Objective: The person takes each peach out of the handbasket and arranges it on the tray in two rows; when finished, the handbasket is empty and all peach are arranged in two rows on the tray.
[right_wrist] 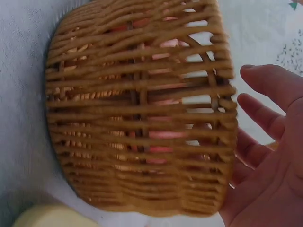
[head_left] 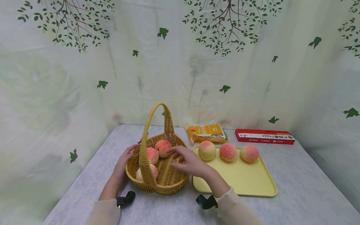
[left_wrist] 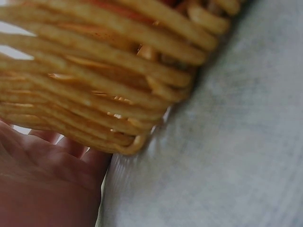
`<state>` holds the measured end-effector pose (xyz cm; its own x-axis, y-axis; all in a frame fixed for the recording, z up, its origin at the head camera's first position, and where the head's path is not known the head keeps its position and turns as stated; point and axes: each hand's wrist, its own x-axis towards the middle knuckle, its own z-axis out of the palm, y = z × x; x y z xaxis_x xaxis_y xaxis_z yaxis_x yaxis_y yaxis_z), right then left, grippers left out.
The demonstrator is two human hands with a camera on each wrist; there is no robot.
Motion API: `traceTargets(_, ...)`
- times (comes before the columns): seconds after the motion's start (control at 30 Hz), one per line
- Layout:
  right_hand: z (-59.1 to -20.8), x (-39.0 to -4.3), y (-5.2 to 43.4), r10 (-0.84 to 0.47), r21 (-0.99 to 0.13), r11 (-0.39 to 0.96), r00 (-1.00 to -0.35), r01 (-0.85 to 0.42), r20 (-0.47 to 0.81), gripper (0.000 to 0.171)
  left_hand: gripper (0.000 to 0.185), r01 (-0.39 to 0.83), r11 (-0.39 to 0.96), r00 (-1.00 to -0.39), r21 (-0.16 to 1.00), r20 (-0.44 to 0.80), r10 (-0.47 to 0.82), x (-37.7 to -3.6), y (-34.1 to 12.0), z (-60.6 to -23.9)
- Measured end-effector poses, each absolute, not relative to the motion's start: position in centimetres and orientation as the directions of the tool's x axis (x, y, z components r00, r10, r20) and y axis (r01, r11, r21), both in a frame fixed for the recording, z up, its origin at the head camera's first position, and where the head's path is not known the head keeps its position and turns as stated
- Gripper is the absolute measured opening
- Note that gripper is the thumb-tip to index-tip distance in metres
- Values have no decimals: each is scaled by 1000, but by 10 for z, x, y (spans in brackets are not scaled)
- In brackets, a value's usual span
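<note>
A wicker basket (head_left: 171,189) with a tall arched handle stands on the table, several pink-and-cream peaches (head_left: 152,155) lying along its left and far side. My left hand (head_left: 121,165) holds the basket's left side at the rim; in the left wrist view its palm (left_wrist: 47,175) lies beside the woven wall, which hides the fingertips. Over the basket's right half hovers my right hand (head_left: 192,161), fingers loosely bent and holding nothing. Its fingertips are close to the far peach (head_left: 163,148); contact cannot be told. The right wrist view shows thumb and fingers (right_wrist: 262,116) spread above the rim.
Right of the basket lies a yellow tray (head_left: 239,181) with three peaches (head_left: 228,152) in a row along its far side. Behind stand an orange-yellow food bag (head_left: 206,133) and a long red pasta box (head_left: 264,137). A leaf-printed curtain (head_left: 180,68) hangs behind the table.
</note>
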<state>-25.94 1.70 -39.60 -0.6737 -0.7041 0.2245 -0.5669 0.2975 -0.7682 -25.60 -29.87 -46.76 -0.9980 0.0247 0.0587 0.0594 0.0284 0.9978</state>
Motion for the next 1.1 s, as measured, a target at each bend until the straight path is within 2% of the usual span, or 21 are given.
traceTargets(0.37, -400, -260, -1, -742, -715, 331, -638, -616, 207, 48, 42, 89, 20, -996, 996, 88, 30, -256, -300, -471)
traceTargets(0.67, -403, -265, -11, -768, -680, 369, -620, -634, 161, 55, 45, 52, 49, -998, 997, 51, 21, -255, -299, -468)
traceTargets(1.1, -400, -269, -22, -809, -711, 336, -576, -617, 118, 58, 45, 58, 55, -998, 997, 56, 31, -255, -298, -466)
